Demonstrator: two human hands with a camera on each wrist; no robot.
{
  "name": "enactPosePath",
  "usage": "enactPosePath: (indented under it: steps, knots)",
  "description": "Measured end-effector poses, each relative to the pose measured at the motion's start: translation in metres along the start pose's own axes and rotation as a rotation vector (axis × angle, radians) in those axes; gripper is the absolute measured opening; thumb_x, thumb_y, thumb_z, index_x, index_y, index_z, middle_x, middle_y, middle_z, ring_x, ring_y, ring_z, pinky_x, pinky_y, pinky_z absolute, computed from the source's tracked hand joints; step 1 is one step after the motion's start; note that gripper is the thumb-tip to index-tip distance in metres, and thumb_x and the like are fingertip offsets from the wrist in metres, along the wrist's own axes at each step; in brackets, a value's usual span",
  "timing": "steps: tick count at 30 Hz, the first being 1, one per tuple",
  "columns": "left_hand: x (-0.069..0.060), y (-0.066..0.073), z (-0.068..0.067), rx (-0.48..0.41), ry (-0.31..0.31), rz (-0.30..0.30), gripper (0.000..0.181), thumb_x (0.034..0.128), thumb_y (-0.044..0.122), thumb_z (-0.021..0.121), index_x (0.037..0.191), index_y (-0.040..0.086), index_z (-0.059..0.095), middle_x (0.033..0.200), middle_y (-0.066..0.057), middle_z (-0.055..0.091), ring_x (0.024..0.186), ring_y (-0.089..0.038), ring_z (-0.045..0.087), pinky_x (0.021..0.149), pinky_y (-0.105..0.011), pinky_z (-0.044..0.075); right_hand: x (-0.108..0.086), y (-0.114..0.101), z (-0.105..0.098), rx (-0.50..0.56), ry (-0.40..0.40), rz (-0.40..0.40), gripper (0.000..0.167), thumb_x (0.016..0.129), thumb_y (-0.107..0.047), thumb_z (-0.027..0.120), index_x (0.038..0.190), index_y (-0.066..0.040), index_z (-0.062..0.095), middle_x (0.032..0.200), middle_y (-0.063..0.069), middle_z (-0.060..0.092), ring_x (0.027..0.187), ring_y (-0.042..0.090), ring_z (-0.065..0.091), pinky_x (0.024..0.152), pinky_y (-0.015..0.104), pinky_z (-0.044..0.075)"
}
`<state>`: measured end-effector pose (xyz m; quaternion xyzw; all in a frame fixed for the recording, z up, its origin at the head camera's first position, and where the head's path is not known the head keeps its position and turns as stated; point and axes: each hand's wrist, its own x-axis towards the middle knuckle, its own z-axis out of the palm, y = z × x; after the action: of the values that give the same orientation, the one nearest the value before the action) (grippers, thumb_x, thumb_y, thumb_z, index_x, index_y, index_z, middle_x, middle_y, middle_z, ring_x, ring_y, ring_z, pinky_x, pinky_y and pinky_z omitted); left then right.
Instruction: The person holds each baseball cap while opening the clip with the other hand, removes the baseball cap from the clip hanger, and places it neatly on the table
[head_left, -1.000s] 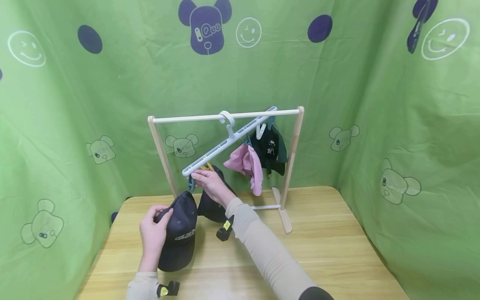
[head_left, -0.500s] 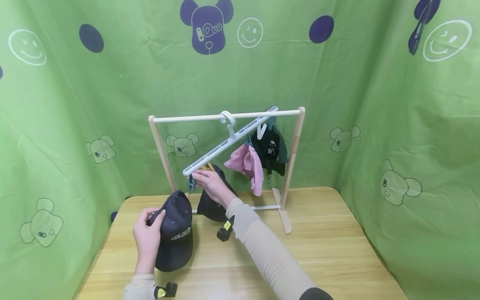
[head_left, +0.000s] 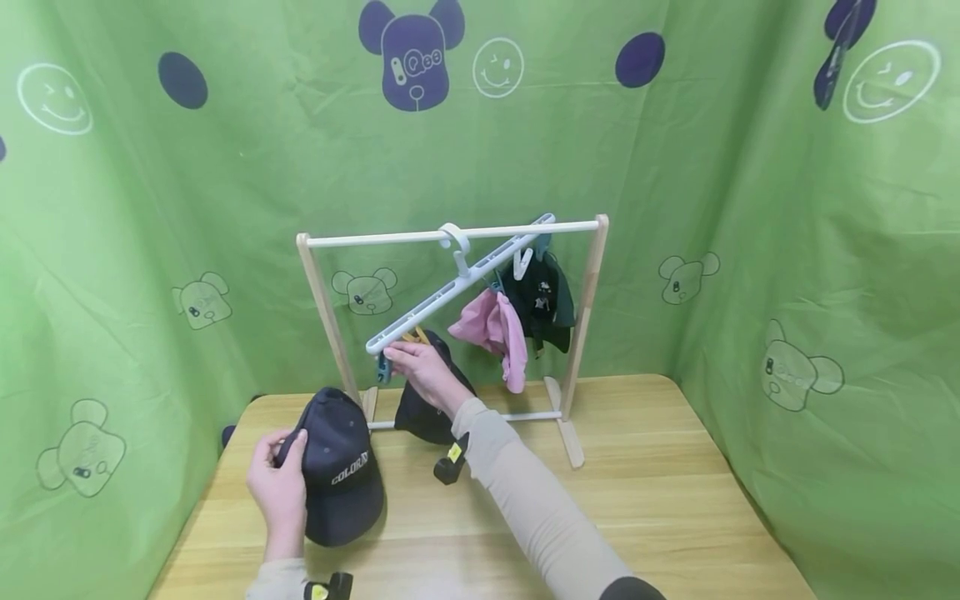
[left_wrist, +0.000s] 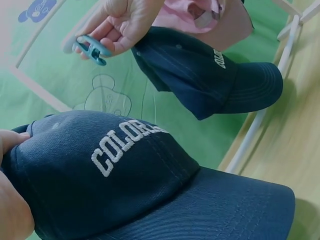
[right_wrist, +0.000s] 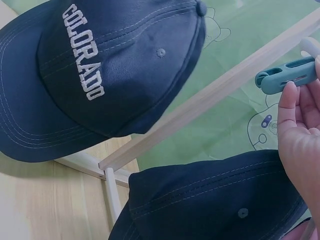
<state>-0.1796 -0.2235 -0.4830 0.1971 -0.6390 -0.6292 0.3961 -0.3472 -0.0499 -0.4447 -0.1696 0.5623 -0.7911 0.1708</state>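
Observation:
My left hand pinches the back edge of a navy baseball cap with white COLORADO lettering, which the right wrist view shows with its brim pointing away. My right hand holds a teal clothespin under the lower left end of a light blue clothes hanger. The clothespin's tips show no cloth between them. Behind the right hand, a second navy cap hangs from a yellow clothespin. The hanger slants down to the left from a white bar.
A pink cap and a dark green cap hang from the hanger's right half, near a white clothespin. Wooden posts carry the rack on a wooden table. Green curtain surrounds it.
My left hand has moved left and slightly down with the navy cap, away from the hanger. My right hand has stayed at the hanger's end with the clothespin.

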Motion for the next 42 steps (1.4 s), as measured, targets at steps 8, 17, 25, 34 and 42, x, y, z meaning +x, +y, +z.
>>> enactPosePath:
  steps: [8,17,25,34,42]
  knots:
    - [0.004,-0.017,-0.01,-0.142,0.09,-0.041,0.011,0.0831,-0.004,0.071,0.092,-0.004,0.064,0.066,0.01,0.053,0.062,-0.001,0.05,0.06,-0.009,0.046,0.001,0.002,-0.001,0.006,-0.005,0.008,0.024,0.095,-0.003,0.055,0.116,0.008,0.062,0.084,-0.007,0.071,0.079,0.008,0.065,0.079,0.027,0.049]
    - [0.003,-0.024,-0.018,-0.195,0.165,-0.073,0.012,0.0823,-0.001,0.073,0.088,0.007,0.065,0.063,0.011,0.054,0.06,-0.002,0.05,0.057,-0.01,0.045,0.001,0.004,-0.002,0.016,-0.01,0.005,0.019,0.096,-0.003,0.055,0.109,0.005,0.065,0.082,-0.008,0.071,0.077,0.007,0.064,0.077,0.026,0.049]
    - [0.006,-0.036,-0.028,-0.255,0.212,-0.177,0.014,0.0833,0.003,0.074,0.088,0.012,0.064,0.065,0.01,0.058,0.06,-0.001,0.055,0.056,-0.011,0.049,0.001,0.003,-0.002,0.013,-0.004,0.011,0.026,0.095,-0.003,0.055,0.117,0.011,0.06,0.083,-0.008,0.071,0.078,0.008,0.064,0.076,0.024,0.05]
    - [0.006,-0.039,-0.04,-0.412,0.295,-0.243,0.017,0.0816,-0.002,0.074,0.087,0.01,0.061,0.071,0.005,0.059,0.067,-0.004,0.06,0.062,-0.013,0.054,0.002,0.002,-0.002,0.014,0.001,0.019,0.028,0.095,-0.003,0.056,0.119,0.013,0.059,0.082,-0.008,0.071,0.077,0.007,0.063,0.074,0.023,0.05]
    - [0.007,-0.047,-0.049,-0.533,0.35,-0.332,0.018,0.0811,-0.003,0.073,0.088,0.006,0.059,0.077,0.002,0.061,0.073,-0.007,0.061,0.065,-0.014,0.055,0.001,0.003,-0.003,0.012,-0.004,0.021,0.025,0.095,-0.004,0.057,0.116,0.009,0.062,0.082,-0.009,0.071,0.077,0.007,0.063,0.077,0.025,0.049]
